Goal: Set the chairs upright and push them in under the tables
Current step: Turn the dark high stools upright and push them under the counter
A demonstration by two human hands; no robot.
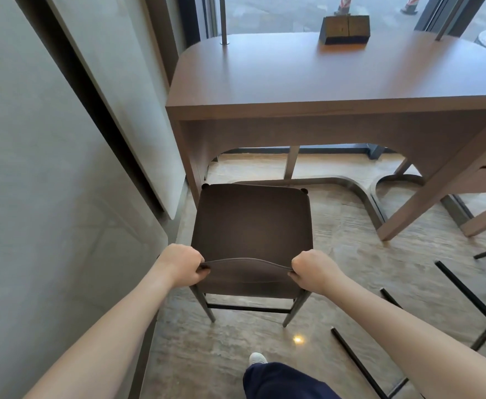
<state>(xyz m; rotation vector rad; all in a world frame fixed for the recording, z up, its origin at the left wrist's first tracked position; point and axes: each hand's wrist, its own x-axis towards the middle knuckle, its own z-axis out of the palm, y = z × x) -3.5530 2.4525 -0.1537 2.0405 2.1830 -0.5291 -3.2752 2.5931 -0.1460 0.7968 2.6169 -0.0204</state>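
A dark brown chair (251, 223) with thin metal legs stands upright on the floor, facing a brown wooden table (308, 79). Its seat's front edge sits just at the table's near edge, most of the seat outside. My left hand (182, 264) grips the left end of the low backrest's top edge. My right hand (312, 272) grips the right end. At the lower right, black metal legs of another chair (466, 298) lie tipped on the floor; its seat is out of view.
A grey wall panel (63, 168) runs close along the chair's left side. A wooden box (344, 29) stands at the table's far edge by the window. A curved metal footrail (359, 191) lies under the table. My shoe and trouser leg (267, 375) are behind the chair.
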